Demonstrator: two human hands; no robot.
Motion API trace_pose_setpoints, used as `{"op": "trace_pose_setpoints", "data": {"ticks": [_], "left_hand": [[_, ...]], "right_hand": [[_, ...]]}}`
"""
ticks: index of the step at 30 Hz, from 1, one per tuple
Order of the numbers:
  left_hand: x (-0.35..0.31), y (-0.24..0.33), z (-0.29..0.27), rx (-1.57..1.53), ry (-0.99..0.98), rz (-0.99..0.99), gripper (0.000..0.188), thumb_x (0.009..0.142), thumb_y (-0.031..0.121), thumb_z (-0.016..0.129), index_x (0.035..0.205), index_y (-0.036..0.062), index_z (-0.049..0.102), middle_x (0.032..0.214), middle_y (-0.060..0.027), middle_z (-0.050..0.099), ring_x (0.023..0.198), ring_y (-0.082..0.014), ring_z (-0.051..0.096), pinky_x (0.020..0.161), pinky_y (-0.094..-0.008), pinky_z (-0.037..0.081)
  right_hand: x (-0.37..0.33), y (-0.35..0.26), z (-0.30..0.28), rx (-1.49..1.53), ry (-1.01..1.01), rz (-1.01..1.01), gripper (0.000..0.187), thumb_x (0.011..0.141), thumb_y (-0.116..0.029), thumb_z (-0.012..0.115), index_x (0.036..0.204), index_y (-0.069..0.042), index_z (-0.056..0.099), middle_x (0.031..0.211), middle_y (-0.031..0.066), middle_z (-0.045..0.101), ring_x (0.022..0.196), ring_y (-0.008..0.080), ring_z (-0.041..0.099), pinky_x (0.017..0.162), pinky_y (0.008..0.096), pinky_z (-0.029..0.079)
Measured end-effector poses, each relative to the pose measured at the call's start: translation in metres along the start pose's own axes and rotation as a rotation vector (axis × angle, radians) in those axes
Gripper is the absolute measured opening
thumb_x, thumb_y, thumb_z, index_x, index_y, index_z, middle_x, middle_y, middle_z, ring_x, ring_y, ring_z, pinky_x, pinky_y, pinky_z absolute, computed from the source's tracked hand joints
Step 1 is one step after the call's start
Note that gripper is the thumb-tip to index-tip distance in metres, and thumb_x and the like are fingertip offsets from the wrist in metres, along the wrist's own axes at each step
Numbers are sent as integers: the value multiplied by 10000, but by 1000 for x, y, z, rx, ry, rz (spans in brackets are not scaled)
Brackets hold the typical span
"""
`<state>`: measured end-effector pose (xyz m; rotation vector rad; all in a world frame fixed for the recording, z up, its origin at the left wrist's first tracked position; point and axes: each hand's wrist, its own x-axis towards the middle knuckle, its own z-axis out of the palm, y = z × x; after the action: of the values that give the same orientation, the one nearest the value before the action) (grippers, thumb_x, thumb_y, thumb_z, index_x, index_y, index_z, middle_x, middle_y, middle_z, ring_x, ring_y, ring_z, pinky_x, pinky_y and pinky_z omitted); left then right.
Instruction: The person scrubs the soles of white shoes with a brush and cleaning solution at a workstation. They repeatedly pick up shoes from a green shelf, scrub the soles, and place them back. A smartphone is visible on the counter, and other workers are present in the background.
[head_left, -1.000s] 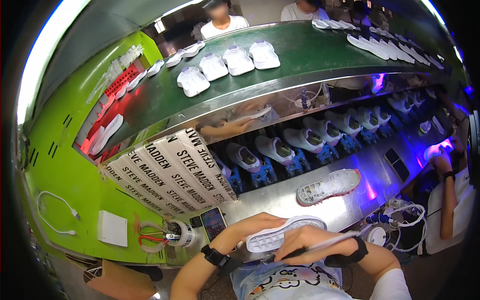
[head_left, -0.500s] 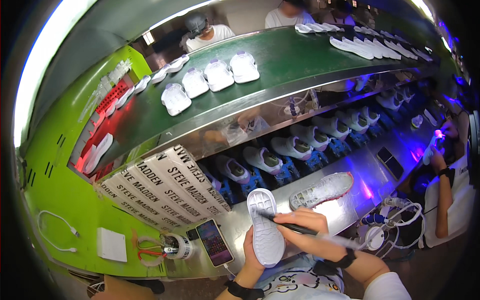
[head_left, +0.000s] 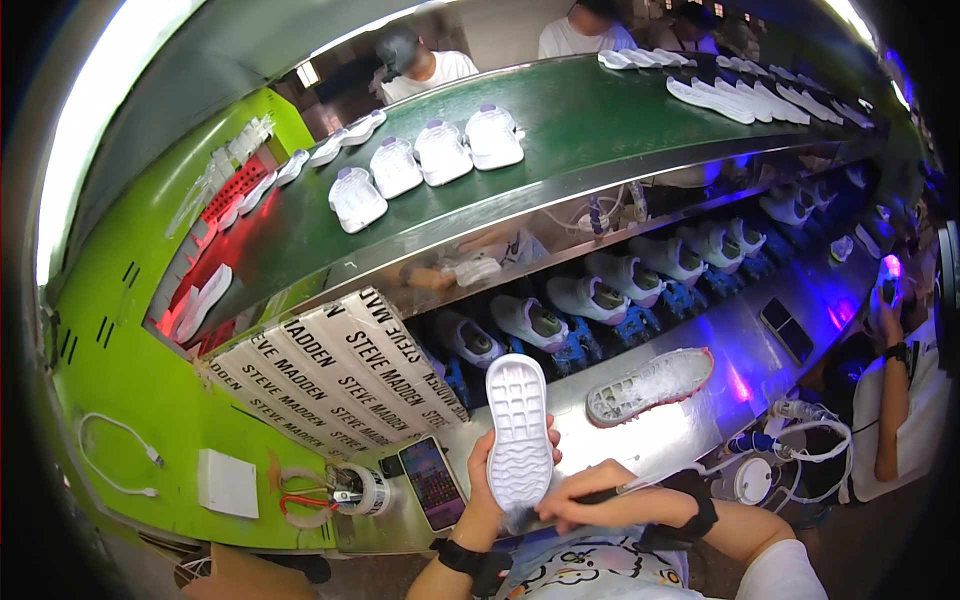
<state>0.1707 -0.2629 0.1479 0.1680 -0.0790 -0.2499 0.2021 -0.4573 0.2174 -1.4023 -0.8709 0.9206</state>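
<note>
My left hand [head_left: 481, 478] is wrapped round a white shoe sole [head_left: 519, 430], held upright with its cavities and wavy ridges facing me. My right hand [head_left: 590, 508] grips a black-handled brush [head_left: 598, 495], its dark bristles at the lower end of the sole. A white tube runs from near the brush handle off to the right. On the metal bench beyond my hands lies a grey shoe [head_left: 650, 386] on its side, with its reddish-edged bottom turned up.
A striped printed box [head_left: 340, 370] stands on the left, with a phone [head_left: 432, 484] and a tape roll [head_left: 372, 492] before it. Several shoes [head_left: 600, 300] line the lower shelf. White soles [head_left: 443, 153] lie on the green conveyor [head_left: 570, 120]. A co-worker's arm [head_left: 888, 400] is at right.
The brush has moved from the sole's upper part down to its lower end. My left hand has raised the sole slightly and turned it more upright.
</note>
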Motion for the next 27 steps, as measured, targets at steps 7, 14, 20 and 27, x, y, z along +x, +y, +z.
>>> {"op": "trace_pose_setpoints", "data": {"ticks": [7, 14, 20, 27], "left_hand": [[7, 20, 33, 257, 186, -325, 489, 910, 250, 433, 1261, -90, 454, 1154, -246, 586, 1002, -323, 622, 916, -380, 494], [38, 16, 84, 846, 428, -666, 382, 895, 257, 562, 1155, -22, 586, 1028, -119, 660, 849, -178, 660, 757, -251, 523], [40, 20, 75, 1160, 431, -699, 436, 851, 317, 655, 1093, -45, 634, 984, -107, 666, 810, -146, 635, 704, -242, 496], [29, 16, 75, 1122, 441, -607, 459, 892, 316, 619, 1209, -14, 591, 1003, -74, 656, 802, -106, 605, 685, -226, 483]], "right_hand": [[-1, -19, -23, -250, -117, -227, 141, 876, -77, 570, 932, 12, 664, 882, 99, 677, 820, 167, 659, 753, 264, 515], [-10, -27, -34, -442, -152, -271, 122, 863, -82, 594, 922, 4, 658, 874, 84, 676, 777, 210, 658, 715, 290, 517], [-20, -29, -53, -288, -129, -126, 151, 886, -83, 570, 890, 26, 674, 964, 130, 676, 900, 198, 646, 762, 290, 514], [-52, -6, -82, -173, 186, 55, 160, 897, -60, 539, 899, 33, 670, 934, 131, 670, 742, 145, 651, 706, 259, 513]]}}
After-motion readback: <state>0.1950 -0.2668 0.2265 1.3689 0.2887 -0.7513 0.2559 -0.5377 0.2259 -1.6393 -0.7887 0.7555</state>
